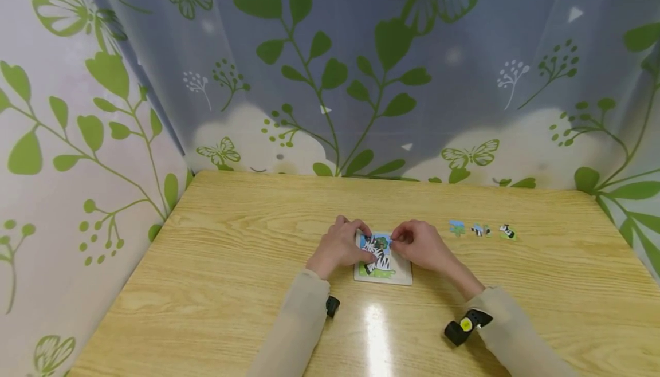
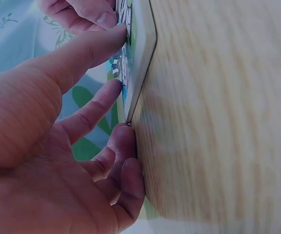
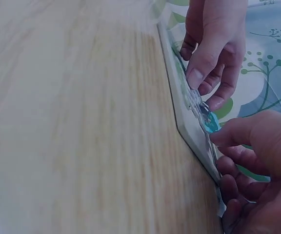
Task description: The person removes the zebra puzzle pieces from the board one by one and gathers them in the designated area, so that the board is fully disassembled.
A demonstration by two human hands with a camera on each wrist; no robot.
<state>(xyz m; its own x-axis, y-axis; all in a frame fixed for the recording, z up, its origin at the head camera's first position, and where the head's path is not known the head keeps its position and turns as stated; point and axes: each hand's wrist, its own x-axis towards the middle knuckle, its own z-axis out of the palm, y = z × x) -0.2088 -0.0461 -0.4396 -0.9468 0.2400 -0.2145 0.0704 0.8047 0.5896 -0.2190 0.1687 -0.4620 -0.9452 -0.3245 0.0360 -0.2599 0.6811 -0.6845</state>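
A small jigsaw puzzle of a zebra sits in a pale square tray (image 1: 401, 275) on the table. My left hand (image 1: 340, 246) presses the picture from the left; its thumb and index finger (image 2: 99, 105) touch the surface fairly straight, while the other fingers bend at the tray's edge. From the right, my right hand (image 1: 421, 245) pinches a blue puzzle piece (image 3: 211, 125) with a tree on it, between thumb and index finger, at the picture's upper right. Bare tray shows along the right side. My fingertips partly hide the piece's edges.
Right of the tray lie loose puzzle pieces: a blue and green one (image 1: 456, 227), a cluster with black and white parts (image 1: 480, 230), and one with a black-and-white animal (image 1: 507, 231). A patterned curtain (image 1: 330, 79) hangs behind the wooden table (image 1: 232, 262).
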